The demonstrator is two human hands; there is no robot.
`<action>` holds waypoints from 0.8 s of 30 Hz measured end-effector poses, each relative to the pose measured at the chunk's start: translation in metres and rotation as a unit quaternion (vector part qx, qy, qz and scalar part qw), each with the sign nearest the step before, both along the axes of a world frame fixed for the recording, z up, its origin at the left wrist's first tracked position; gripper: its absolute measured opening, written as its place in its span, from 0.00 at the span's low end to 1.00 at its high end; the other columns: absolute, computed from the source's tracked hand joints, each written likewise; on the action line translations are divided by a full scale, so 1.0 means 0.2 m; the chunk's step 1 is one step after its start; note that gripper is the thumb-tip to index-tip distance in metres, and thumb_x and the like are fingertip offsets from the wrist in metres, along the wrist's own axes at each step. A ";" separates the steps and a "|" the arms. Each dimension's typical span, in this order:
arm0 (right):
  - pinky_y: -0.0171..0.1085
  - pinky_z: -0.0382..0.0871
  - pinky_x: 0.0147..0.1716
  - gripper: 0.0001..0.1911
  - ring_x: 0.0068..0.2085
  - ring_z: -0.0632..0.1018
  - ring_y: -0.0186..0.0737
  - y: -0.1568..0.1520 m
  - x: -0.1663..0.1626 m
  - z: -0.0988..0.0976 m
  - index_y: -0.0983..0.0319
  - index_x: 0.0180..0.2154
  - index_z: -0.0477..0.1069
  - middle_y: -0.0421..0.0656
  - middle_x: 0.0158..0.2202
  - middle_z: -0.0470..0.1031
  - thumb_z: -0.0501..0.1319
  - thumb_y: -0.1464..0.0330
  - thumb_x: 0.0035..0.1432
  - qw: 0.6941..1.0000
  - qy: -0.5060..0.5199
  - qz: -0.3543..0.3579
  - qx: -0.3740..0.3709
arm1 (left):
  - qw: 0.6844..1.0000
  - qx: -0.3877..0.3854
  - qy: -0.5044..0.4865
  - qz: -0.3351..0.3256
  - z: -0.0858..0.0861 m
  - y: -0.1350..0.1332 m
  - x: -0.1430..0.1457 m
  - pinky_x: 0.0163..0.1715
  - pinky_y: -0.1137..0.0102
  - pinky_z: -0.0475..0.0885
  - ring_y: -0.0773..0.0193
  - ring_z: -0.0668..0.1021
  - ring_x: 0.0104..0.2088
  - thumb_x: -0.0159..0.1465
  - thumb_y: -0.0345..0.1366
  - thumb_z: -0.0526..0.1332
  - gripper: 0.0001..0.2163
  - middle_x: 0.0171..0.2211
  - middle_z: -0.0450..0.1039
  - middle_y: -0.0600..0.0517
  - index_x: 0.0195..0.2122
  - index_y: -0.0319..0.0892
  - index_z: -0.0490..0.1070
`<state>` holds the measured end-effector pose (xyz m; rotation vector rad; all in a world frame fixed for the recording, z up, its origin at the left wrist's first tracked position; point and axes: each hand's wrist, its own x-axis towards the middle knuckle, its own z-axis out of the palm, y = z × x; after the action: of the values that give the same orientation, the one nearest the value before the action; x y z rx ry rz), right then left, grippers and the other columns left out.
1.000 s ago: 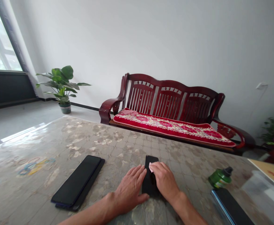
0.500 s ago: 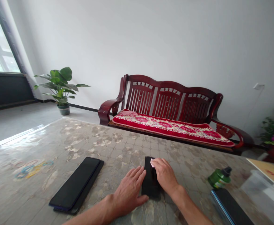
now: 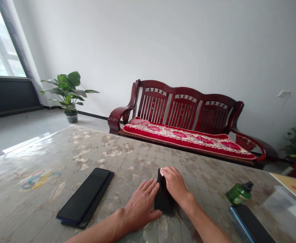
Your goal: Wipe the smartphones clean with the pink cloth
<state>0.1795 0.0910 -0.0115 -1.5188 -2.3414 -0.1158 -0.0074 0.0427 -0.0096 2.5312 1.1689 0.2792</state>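
A black phone point(image 3: 164, 203) lies flat on the patterned tablecloth point(image 3: 127, 158) before me, its far end partly covered by my right hand. My left hand point(image 3: 143, 201) rests along the phone's left edge, fingers stretched out and thumb near its lower end. Pinched in the fingers of my right hand point(image 3: 174, 183) is a small whitish wipe point(image 3: 161, 172), pressed on the phone's upper part. Most of the wipe is hidden by the fingers. To the left, two dark phones point(image 3: 84, 195) lie stacked, slightly offset.
On the right stand a green bottle point(image 3: 239, 193) with a dark cap and, nearer, another phone stack point(image 3: 253, 224). Beyond it are a clear plastic container point(image 3: 279, 200) and a tan board point(image 3: 293, 185). Coloured rubber bands point(image 3: 40, 179) lie far left. A red wooden bench point(image 3: 183, 104) stands behind the table.
My right hand has slid the wipe slightly up and leftward across the phone's far end. My left hand stays at the phone's edge. The view has shifted a little.
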 end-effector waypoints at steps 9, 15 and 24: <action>0.37 0.66 0.47 0.14 0.43 0.73 0.40 -0.13 0.00 0.00 0.58 0.44 0.75 0.42 0.42 0.77 0.53 0.76 0.65 0.998 0.035 0.056 -0.005 | 1.000 0.003 -0.003 0.005 -0.01 0.00 0.01 0.65 0.54 0.52 0.48 0.56 0.67 0.56 0.40 0.64 0.37 0.67 0.51 0.38 0.66 0.35 0.55; 0.38 0.67 0.47 0.16 0.44 0.74 0.40 -0.09 0.01 0.00 0.57 0.45 0.75 0.43 0.43 0.77 0.53 0.76 0.64 0.999 0.031 0.035 0.005 | 1.000 0.012 -0.018 0.001 -0.04 0.00 0.00 0.65 0.54 0.52 0.48 0.55 0.67 0.57 0.40 0.63 0.35 0.67 0.51 0.38 0.65 0.35 0.55; 0.38 0.67 0.45 0.15 0.43 0.74 0.41 -0.20 -0.01 -0.01 0.57 0.42 0.75 0.43 0.41 0.77 0.52 0.76 0.65 0.997 0.055 0.055 -0.005 | 1.000 0.014 -0.007 0.001 -0.03 0.00 0.00 0.65 0.54 0.52 0.48 0.56 0.67 0.57 0.39 0.63 0.36 0.67 0.52 0.38 0.66 0.36 0.54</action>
<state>0.1779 0.0519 -0.0136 -1.3606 -2.3358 0.0060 -0.0066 0.0423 -0.0152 2.5487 1.1688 0.3165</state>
